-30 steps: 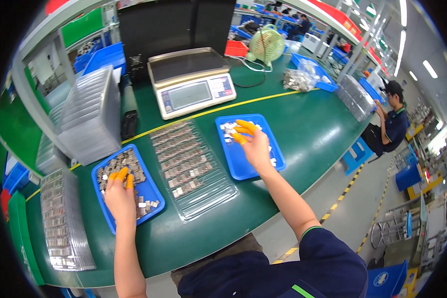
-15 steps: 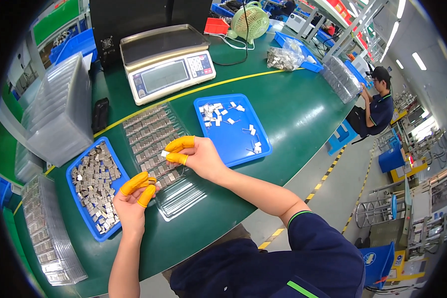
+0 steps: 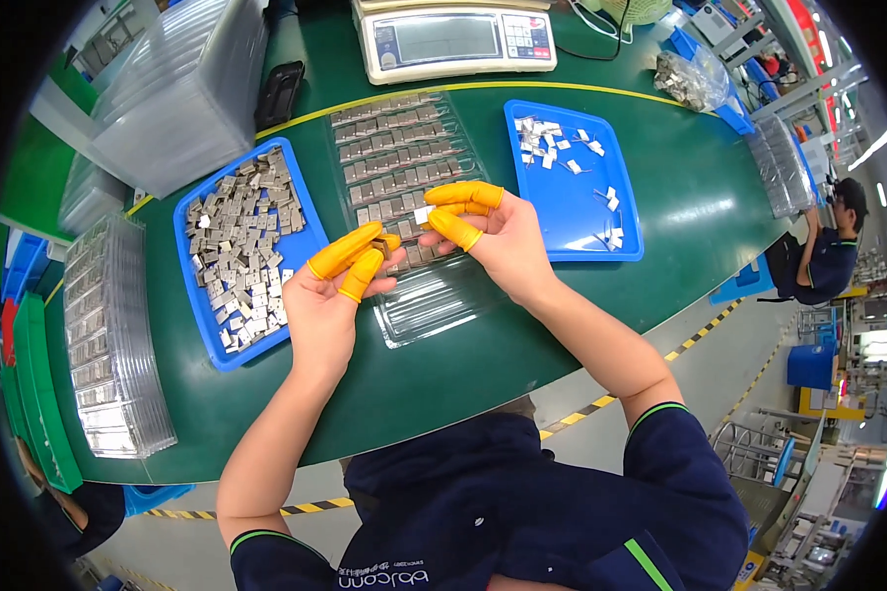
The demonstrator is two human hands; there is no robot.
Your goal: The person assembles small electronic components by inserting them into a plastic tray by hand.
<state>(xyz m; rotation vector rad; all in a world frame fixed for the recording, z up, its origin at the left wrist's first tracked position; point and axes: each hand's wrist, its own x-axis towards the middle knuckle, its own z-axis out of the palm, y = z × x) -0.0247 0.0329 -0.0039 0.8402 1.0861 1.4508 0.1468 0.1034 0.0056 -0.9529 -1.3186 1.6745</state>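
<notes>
My left hand (image 3: 327, 300), with yellow finger cots, pinches a small grey-brown metal piece (image 3: 380, 246), mostly hidden by the fingers. Just right of it, my right hand (image 3: 511, 241), also in yellow cots, grips a small white block (image 3: 423, 216) between thumb and fingers. The two held pieces are close but apart. Beneath both hands lies a clear plastic blister tray (image 3: 434, 307) with rows of metal pieces (image 3: 394, 156) in its far part; its near end has bare ridges. A blue tray (image 3: 308, 248) at left holds many metal pieces. Another blue tray (image 3: 574, 219) at right bears white blocks with thin leads.
A weighing scale (image 3: 453, 69) stands beyond the yellow line. Stacked clear trays (image 3: 182, 89) and a black holder (image 3: 280, 94) are at far left, with filled blister trays (image 3: 118, 345) nearer. A bagged heap (image 3: 690, 81) lies far right. A co-worker (image 3: 828, 251) sits at right.
The view has shifted, so the table's things appear higher and farther right. My hands stay over the blister tray with their pieces, fingertips slightly closer together.
</notes>
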